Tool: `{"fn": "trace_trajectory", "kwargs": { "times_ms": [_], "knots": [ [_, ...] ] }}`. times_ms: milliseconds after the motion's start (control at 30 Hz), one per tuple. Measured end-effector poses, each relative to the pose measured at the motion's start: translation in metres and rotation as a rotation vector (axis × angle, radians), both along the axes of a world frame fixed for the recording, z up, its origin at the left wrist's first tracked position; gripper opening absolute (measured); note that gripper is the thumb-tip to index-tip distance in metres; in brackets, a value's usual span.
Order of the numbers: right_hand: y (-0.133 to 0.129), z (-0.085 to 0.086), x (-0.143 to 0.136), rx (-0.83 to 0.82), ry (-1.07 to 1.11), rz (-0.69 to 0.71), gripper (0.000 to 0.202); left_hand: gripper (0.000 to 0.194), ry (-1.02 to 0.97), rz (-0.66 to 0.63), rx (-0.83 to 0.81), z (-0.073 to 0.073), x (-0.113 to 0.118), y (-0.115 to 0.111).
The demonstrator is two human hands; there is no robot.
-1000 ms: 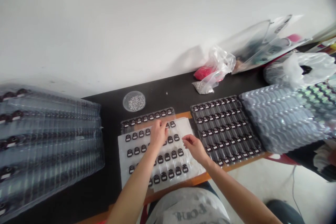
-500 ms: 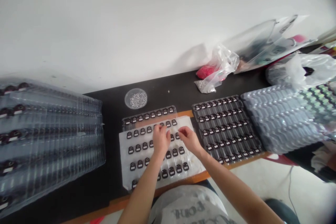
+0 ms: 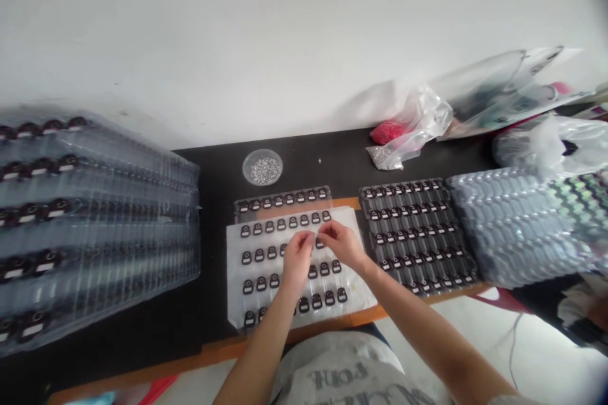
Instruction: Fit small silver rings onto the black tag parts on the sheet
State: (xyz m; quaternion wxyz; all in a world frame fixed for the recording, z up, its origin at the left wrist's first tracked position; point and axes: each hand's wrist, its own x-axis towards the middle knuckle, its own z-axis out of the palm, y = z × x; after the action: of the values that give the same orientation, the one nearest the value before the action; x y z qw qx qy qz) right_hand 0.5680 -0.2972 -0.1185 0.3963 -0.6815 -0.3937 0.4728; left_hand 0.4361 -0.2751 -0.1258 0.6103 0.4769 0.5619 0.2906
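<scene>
A white sheet [image 3: 351,228] lies over a clear tray, with rows of small black parts, each bearing a white patch, set out on it. My left hand [image 3: 299,254] is over the middle of the sheet, thumb and fingertips pinched together. Close to its right, my right hand [image 3: 341,242] pinches too, the two sets of fingertips almost meeting above the second row. Whatever they hold is too small to make out. One black part [image 3: 320,242] shows just under the right fingers. Behind the sheet, another row of black parts [image 3: 278,200] sits in the uncovered tray edge.
A round clear dish [image 3: 263,168] of small silvery bits stands behind the sheet. Tall stacked trays [image 3: 142,221] rise at left. A filled tray [image 3: 413,234] and stacked clear trays [image 3: 508,221] lie at right. Plastic bags [image 3: 422,120] rest near the wall.
My hands have come together, the left fingertips now close to the right ones. The left hand has uncovered the black parts in the back row. The view has shifted slightly left.
</scene>
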Motion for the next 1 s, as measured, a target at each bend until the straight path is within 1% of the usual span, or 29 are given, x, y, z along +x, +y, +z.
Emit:
{"fn": "trace_trajectory", "kwargs": {
  "times_ms": [33, 100, 200, 333, 400, 567, 667, 733, 800, 1000],
  "knots": [
    [-0.006, 0.004, -0.004, 0.020, -0.010, 0.007, 0.008, 0.022, -0.066, 0.008, -0.087, 0.004, 0.000, -0.001],
    [-0.017, 0.009, -0.011, 0.052, -0.042, -0.003, 0.006, 0.024, -0.149, 0.016, -0.189, 0.011, 0.000, -0.005],
    [-0.030, 0.011, -0.021, 0.103, -0.128, -0.020, 0.003, 0.025, -0.206, 0.052, -0.273, 0.017, -0.005, -0.015],
    [-0.044, 0.011, -0.028, 0.217, -0.257, 0.055, 0.005, 0.027, -0.264, 0.067, -0.386, 0.022, -0.017, -0.026],
    [-0.049, 0.014, -0.030, 0.262, -0.283, 0.111, 0.007, 0.026, -0.297, 0.011, -0.436, 0.027, -0.025, -0.028],
    [-0.059, 0.027, -0.027, 0.313, -0.249, 0.341, 0.006, 0.021, -0.367, -0.233, -0.597, 0.039, -0.053, -0.027],
    [-0.064, 0.034, -0.028, 0.342, -0.241, 0.470, 0.008, 0.019, -0.385, -0.330, -0.694, 0.041, -0.067, -0.029],
    [-0.067, 0.036, -0.030, 0.361, -0.237, 0.526, 0.011, 0.018, -0.391, -0.362, -0.736, 0.040, -0.073, -0.033],
    [-0.070, 0.037, -0.032, 0.365, -0.242, 0.543, 0.012, 0.017, -0.402, -0.372, -0.746, 0.040, -0.076, -0.036],
    [-0.072, 0.043, -0.031, 0.351, -0.247, 0.511, 0.013, 0.015, -0.454, -0.386, -0.741, 0.045, -0.074, -0.039]
  ]
}}
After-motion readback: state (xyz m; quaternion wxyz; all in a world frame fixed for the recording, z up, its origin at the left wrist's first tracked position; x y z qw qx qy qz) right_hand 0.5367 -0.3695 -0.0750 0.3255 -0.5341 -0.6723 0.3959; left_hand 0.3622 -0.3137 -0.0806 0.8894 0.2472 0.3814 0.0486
